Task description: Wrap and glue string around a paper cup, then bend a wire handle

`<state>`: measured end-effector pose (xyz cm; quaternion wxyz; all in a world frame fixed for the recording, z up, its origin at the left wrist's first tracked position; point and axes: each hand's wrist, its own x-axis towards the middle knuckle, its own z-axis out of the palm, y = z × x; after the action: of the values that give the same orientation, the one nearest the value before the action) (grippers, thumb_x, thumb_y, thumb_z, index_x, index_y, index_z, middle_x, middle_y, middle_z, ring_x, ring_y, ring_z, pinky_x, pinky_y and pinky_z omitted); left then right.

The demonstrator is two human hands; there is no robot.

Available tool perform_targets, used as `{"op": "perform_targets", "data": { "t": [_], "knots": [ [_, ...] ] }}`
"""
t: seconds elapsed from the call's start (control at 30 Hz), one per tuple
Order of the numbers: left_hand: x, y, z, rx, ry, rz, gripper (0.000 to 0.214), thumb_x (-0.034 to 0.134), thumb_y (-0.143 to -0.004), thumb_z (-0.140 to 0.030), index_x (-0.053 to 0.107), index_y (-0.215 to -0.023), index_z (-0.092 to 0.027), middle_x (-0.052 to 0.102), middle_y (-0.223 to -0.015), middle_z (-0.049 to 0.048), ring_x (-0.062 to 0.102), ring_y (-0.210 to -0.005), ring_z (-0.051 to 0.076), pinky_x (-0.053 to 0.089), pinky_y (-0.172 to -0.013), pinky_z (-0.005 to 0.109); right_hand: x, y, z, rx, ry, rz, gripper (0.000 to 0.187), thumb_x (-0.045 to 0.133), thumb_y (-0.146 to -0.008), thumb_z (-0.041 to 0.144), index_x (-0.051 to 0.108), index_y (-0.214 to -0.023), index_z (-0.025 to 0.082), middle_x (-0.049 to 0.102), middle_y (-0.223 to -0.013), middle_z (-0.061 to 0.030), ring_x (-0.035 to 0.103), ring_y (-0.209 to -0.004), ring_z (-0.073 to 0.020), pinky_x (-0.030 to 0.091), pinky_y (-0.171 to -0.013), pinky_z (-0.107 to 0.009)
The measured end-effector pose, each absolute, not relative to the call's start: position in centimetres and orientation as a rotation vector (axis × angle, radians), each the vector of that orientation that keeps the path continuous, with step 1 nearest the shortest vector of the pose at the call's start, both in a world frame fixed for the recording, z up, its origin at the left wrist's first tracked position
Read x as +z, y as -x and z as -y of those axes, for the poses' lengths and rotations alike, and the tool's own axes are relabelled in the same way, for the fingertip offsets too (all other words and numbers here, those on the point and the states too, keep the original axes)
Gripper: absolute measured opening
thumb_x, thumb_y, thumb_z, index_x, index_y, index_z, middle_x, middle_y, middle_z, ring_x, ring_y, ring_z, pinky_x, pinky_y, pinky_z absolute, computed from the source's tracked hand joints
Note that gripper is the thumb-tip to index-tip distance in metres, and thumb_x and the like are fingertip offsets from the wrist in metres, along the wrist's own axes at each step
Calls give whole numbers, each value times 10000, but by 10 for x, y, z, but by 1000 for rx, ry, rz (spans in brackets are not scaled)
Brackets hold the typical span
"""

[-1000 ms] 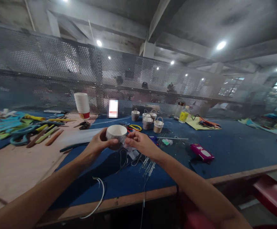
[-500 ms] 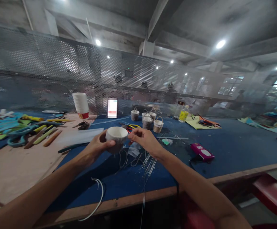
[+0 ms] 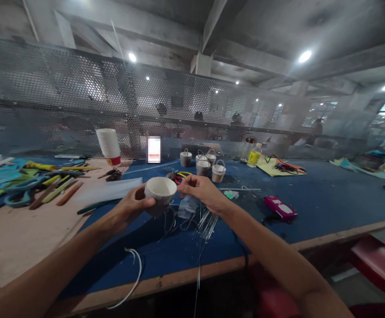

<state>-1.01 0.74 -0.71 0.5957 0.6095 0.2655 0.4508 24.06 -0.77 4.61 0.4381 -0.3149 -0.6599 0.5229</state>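
Big picture first: a long table [image 3: 328, 198] with a blue cover, plus a bare wooden board on the left end, and a perforated mesh screen [image 3: 63, 101] running along the back. There are people on the far side of the mesh, but they're just blurry shapes.

On the table there's a pile of scissors and coloured tools [image 3: 23, 185] off to the left, a stack of paper cups [image 3: 109, 145] and a cluster of little baskets with handles [image 3: 203, 165] near the screen.

The person is holding a small white cup [image 3: 161, 192] up off the table, about mid-table in front of them. The left hand [image 3: 129, 207] is wrapped round its side, thumb up by the near rim, so it's got a firm hold. The right hand [image 3: 202, 192] is right at the cup's other edge, thumb and forefinger pinched shut. My read is that they're in the middle of fiddly work on the rim or wall of that cup. Any next move there needs the left hand to hold the cup dead steady while the right does the fine bit.

Hard to see:
- Whether that pinch has the rim itself or a bit of wire in it — I honestly can't tell.
- The cup's lower half, which is behind the left fingers.
- The thin wires [image 3: 205, 221] lying under the hands, which blur into a tangle.
- A white cord loop [image 3: 136, 274] near the table's front edge, partly lost against the forearm.
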Motion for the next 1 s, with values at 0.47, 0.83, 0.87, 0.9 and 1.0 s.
{"op": "perform_targets", "data": {
  "t": [0.47,0.83,0.87,0.9,1.0],
  "knots": [
    [-4,12,-6,935,-1516,-631,728,807,-679,-422,602,-1337,-189,767,-982,112,678,-940,294,522,-734,304,49,-245,4,1449,779,1687,295,837,-733,412,658,-773,180,681,-715,-20,625,-697,-140,487,-825,-327],
    [8,8,4,883,-1496,-607,722,837,-660,-478,656,-1289,-174,758,-995,127,667,-856,271,494,-665,282,41,-249,-3,1458,733,1723,271,828,-742,422,677,-802,204,691,-745,-24,642,-716,-158,502,-828,-349],
    [9,7,5,877,-1495,-609,717,837,-660,-482,660,-1284,-175,759,-990,121,661,-823,257,488,-652,276,41,-249,-3,1461,727,1720,273,833,-737,419,679,-800,203,690,-745,-24,641,-713,-157,503,-826,-348],
    [10,6,6,872,-1490,-613,712,836,-663,-484,661,-1281,-177,758,-989,115,655,-802,245,486,-651,274,41,-249,-3,1463,724,1716,277,839,-731,418,678,-798,202,688,-746,-22,639,-711,-155,504,-823,-345],
    [11,5,8,874,-1455,-606,712,834,-666,-484,654,-1283,-179,751,-1017,113,652,-821,242,497,-688,281,40,-250,-4,1461,717,1715,294,840,-732,420,672,-810,192,690,-757,-15,641,-718,-144,500,-834,-331]
  ]
}}
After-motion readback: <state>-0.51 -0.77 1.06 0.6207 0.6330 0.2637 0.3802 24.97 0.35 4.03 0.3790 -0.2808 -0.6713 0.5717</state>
